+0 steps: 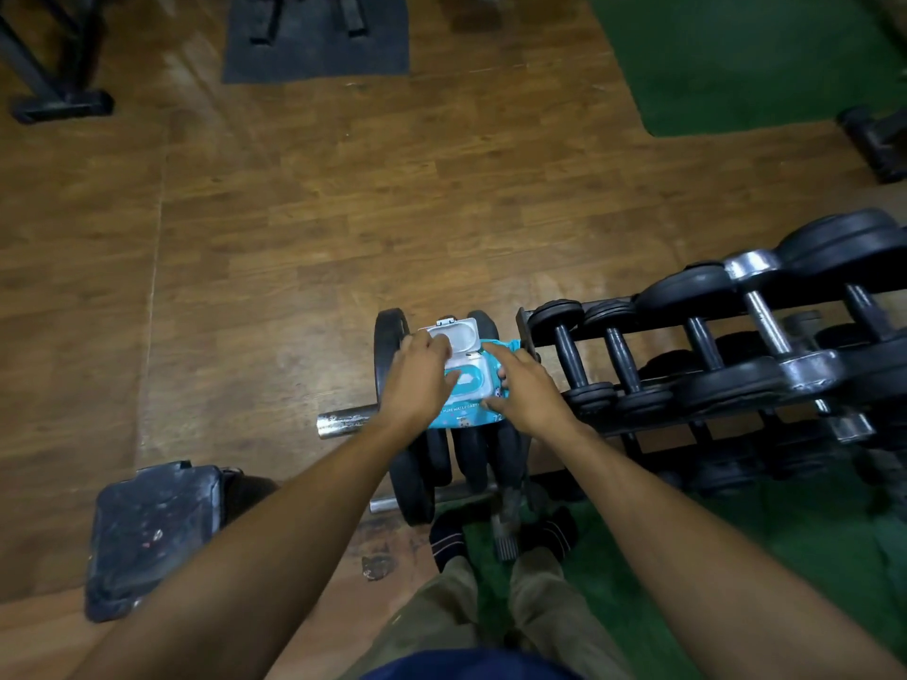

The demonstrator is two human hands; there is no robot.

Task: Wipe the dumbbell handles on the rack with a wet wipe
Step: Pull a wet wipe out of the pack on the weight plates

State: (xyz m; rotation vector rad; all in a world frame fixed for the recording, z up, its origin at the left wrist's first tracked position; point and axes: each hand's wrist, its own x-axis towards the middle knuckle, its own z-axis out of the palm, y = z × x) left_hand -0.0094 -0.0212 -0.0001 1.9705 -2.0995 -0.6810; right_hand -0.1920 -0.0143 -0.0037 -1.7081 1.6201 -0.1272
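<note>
A blue wet wipe pack [461, 418] lies on top of upright black weight plates [417, 483], its white flip lid [461, 333] standing open. My left hand [417, 380] lies over the pack's left side, fingertips touching the open lid and thumb beside the dispensing opening [468, 380]. My right hand [525, 390] holds the pack's right edge, index finger stretched along its top. No wipe is visibly out. The dumbbell rack [603, 306] stands to the right, with dark-handled dumbbells [572, 355] in a row and a chrome dumbbell [765, 321] further right.
A steel bar [343, 422] pokes out left of the plates. A black padded bench end [152, 532] sits on the wooden floor at lower left. Green turf [638, 557] lies under the rack and my feet. Machine frames stand at the top left and top right.
</note>
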